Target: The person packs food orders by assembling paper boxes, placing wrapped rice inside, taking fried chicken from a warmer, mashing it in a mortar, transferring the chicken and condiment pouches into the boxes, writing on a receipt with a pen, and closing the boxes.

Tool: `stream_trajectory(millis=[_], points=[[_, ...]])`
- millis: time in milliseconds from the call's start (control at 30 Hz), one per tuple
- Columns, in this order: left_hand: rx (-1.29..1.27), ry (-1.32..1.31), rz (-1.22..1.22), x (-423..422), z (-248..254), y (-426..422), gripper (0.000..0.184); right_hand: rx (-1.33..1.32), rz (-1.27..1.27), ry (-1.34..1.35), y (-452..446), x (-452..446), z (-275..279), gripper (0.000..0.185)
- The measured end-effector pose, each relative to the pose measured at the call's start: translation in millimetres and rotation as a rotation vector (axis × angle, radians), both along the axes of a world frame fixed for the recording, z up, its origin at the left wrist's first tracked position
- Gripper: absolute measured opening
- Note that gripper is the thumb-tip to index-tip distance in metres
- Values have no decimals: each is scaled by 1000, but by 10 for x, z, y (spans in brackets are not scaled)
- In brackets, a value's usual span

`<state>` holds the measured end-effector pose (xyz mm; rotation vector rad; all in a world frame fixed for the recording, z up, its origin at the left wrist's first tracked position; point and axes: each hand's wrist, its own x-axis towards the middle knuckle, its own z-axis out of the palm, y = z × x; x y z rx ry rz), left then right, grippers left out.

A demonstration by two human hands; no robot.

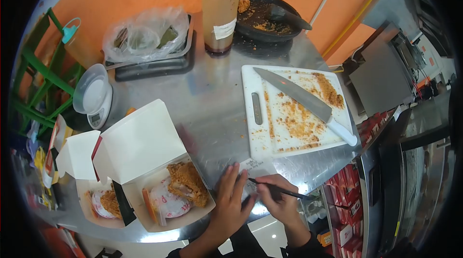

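At the near edge of the steel table, my right hand (279, 200) is closed around a black pen (284, 190). The pen's tip touches a small printed paper slip (251, 167). My left hand (229, 205) lies with fingers stretched out along the slip's left side, covering part of it. Just left of that hand stands an open takeaway box (200, 210) holding fried chicken (188, 183) and a paper-wrapped bundle (169, 199). A smaller open box (103, 222) beside it has similar contents.
A knife (299, 96) lies on the crumb-covered white cutting board (267, 149). Behind are a sauce bottle (219, 17), a black pan (265, 36) with a dark utensil, and a tray (154, 67) with plastic bags. A kitchen scale (99, 113) sits left, near a green rack (43, 74).
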<state>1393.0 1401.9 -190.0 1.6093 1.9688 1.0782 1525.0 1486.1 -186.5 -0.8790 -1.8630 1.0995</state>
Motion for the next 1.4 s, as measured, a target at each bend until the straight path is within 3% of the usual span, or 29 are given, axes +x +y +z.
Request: stream_trajectory(millis=[67, 200, 633, 733, 800, 900, 967, 1000, 1067, 1133, 1233, 1333, 1400], points=[[-11, -32, -19, -27, 19, 8, 61, -206, 28, -92, -13, 9, -108, 8], [-34, -89, -68, -64, 18, 13, 65, 27, 83, -207, 14, -18, -55, 12], [-45, -110, -93, -86, 37, 17, 68, 11, 124, -155, 42, -4, -113, 14], [-41, -98, -84, -73, 12, 14, 68, -127, 73, -21, -1, 74, -199, 10], [-52, -97, -64, -67, 19, -3, 69, -402, -95, 60, -30, 86, -177, 8], [-29, -96, -34, -49, -48, 13, 65, -184, -9, 116, -32, 40, -316, 6], [33, -101, 8, 7, -76, -37, 52, 69, 69, 48, 23, 48, -227, 18], [70, -88, 45, 33, -139, -68, 48, 45, 110, 0, 39, 66, -84, 20], [94, -65, -11, 18, -255, -62, 50, 163, 69, 19, 26, 17, -74, 21], [65, 8, -9, -5, -307, -51, 53, 350, -26, -134, 7, 48, -87, 26], [111, 79, 11, 61, -303, -14, 54, 352, -97, -225, -164, 160, -157, 39], [192, 139, 77, 117, -281, 5, 55, 381, -46, -316, -270, 254, -180, 23], [253, 189, 114, 99, -365, 29, 56, 443, -62, -308, -251, 243, -238, 22]])
